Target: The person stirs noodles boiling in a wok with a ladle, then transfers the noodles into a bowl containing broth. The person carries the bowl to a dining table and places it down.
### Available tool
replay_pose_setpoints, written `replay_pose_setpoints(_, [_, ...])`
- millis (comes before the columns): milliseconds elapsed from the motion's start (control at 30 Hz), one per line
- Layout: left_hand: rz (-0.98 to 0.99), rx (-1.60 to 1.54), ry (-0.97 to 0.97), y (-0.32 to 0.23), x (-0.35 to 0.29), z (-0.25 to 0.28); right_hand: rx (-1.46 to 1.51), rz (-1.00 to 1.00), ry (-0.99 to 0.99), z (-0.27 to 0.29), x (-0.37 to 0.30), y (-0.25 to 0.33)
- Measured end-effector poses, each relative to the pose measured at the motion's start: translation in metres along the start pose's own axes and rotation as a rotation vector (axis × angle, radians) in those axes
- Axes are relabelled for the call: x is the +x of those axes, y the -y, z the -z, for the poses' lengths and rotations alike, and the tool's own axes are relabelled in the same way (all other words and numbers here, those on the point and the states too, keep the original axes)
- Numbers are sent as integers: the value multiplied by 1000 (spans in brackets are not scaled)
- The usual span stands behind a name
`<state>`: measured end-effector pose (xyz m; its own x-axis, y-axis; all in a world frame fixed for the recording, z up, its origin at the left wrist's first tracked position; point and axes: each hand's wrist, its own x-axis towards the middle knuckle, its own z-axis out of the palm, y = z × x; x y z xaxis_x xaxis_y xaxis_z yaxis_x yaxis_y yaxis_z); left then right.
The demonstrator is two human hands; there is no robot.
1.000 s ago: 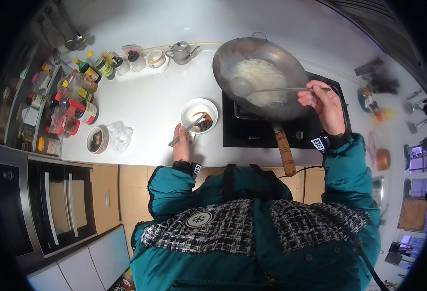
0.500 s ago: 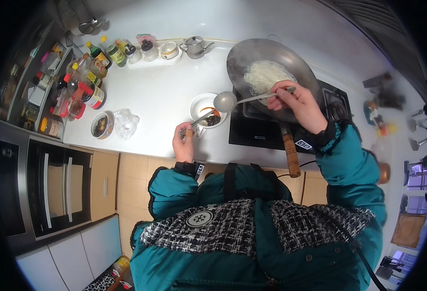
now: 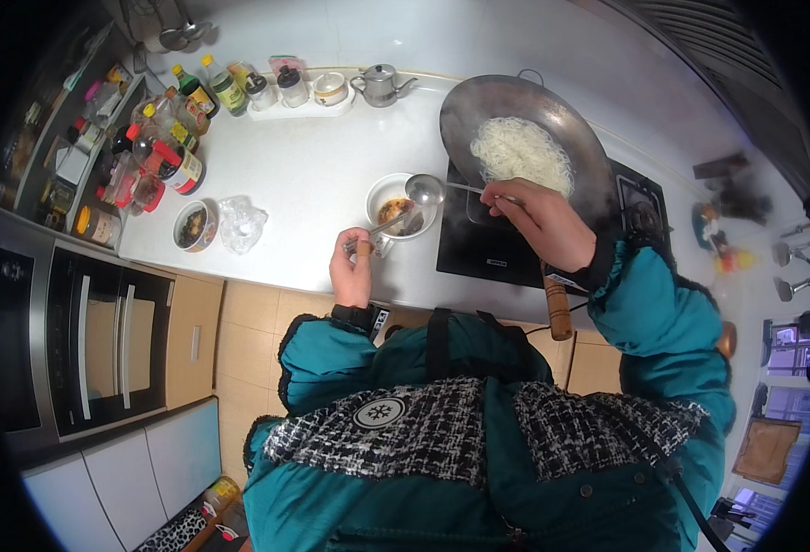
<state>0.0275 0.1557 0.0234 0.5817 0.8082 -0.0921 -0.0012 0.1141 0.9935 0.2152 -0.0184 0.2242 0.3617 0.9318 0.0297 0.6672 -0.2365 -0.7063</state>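
My left hand (image 3: 351,271) is closed round the handle of a metal spoon (image 3: 388,225), whose far end rests in a white bowl (image 3: 374,195) with dark and orange-brown seasoning inside. My right hand (image 3: 552,224) grips a metal ladle (image 3: 425,189) by its handle. The ladle's round head hangs over the bowl's right rim, tipped toward it. Whether liquid is still running from it is too small to tell. White noodles (image 3: 522,155) lie in the steaming wok (image 3: 584,138) on the black stove (image 3: 478,253), beyond my right hand.
The wok's wooden handle (image 3: 557,308) juts toward me. Left on the counter are a small bowl (image 3: 184,213) of dark food, a crumpled plastic bag (image 3: 241,225) and several sauce bottles (image 3: 184,170). Jars and a metal teapot (image 3: 379,86) line the wall.
My right hand has come nearer to me and turned, tilting the ladle's head over the bowl. The bowl's contents look wetter and more spread. My left hand has barely moved.
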Motion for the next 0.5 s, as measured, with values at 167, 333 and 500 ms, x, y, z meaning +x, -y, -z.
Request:
replay_pose_setpoints(167, [-14,28,24,0,2,2,98,-2,-96,15,-14,-2])
replay_pose_setpoints(333, [4,-22,5,-2,0,3,411,-99,-405,46,-33,-26])
replay_pose_setpoints(500, [-33,-5,-1,-1,3,9,422,-238,-629,80,-52,-85])
